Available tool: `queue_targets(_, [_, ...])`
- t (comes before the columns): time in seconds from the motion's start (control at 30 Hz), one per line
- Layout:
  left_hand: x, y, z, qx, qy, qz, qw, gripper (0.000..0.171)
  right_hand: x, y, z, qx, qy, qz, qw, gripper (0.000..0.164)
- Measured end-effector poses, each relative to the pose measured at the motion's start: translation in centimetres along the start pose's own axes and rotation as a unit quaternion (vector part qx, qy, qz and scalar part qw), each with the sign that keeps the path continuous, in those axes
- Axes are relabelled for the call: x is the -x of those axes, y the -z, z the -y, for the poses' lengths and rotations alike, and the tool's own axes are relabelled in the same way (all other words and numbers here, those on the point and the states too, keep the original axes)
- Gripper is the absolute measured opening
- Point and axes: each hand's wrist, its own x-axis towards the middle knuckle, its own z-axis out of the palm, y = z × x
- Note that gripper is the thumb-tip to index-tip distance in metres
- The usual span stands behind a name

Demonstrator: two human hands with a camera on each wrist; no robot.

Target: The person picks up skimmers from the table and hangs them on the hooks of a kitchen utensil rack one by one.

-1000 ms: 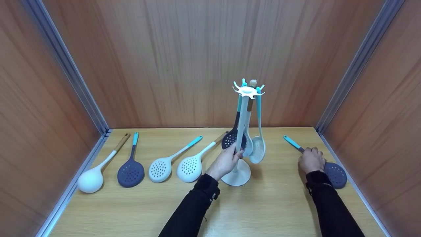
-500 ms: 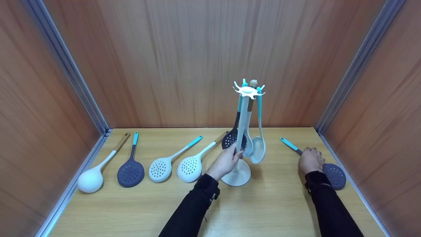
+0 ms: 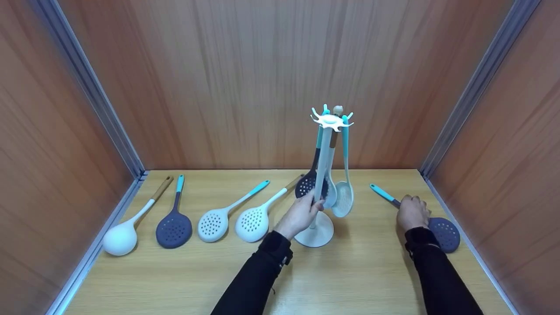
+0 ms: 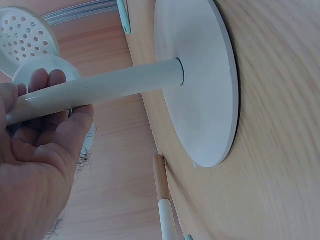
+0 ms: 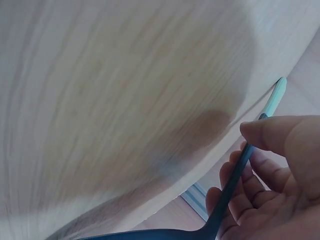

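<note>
My left hand [image 3: 301,215] grips the pole of a white utensil stand [image 3: 323,166], low down above its round base [image 4: 205,100]. From the stand's hooks hang a dark skimmer [image 3: 307,183], a pale utensil with a brown handle [image 3: 331,175] partly hidden by the pole, and a pale utensil with a teal handle [image 3: 343,199]. At the right, my right hand [image 3: 414,213] holds another dark skimmer [image 3: 445,235] by its neck, thumb on one side and fingers on the other in the right wrist view. Its teal handle end points to the back left; the hand covers its middle.
Left of the stand lie a white ladle [image 3: 120,239] with a wooden handle, a dark skimmer [image 3: 174,229], a white skimmer [image 3: 213,225] with a teal handle and a white skimmer [image 3: 252,224] with a wooden handle. Wooden walls [image 3: 280,87] enclose the table's back and sides.
The skimmer at my right hand has shifted slightly left, its teal handle end swinging left and a little nearer. My left hand stays on the pole.
</note>
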Motion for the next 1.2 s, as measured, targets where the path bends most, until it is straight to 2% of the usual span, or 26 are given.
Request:
queue_targets(0.47, [-0.1,-0.1,0.1,0.013,0.013,0.002,0.9998,0.014,0.3,0.2,0.4,0.012,0.018,-0.011,1.0,0.026])
queue_targets(0.7, [-0.1,0.0,0.0,0.014,0.021,0.006,0.9997,0.013,0.0,0.9,0.3,-0.008,0.031,-0.024,0.999,0.02])
queue_targets(0.77, [-0.1,0.0,0.1,0.014,0.012,0.005,0.9998,0.014,0.0,1.2,0.4,-0.016,0.037,-0.027,0.999,0.02])
queue_targets(0.93, [-0.1,-0.1,0.1,0.003,-0.011,0.001,0.9999,0.017,0.1,1.8,0.9,-0.03,0.042,-0.035,0.998,0.021])
queue_targets(1.2, [-0.1,-0.1,0.0,0.003,0.007,0.006,1.0,0.015,0.0,2.4,1.8,-0.032,0.041,-0.042,0.998,0.028])
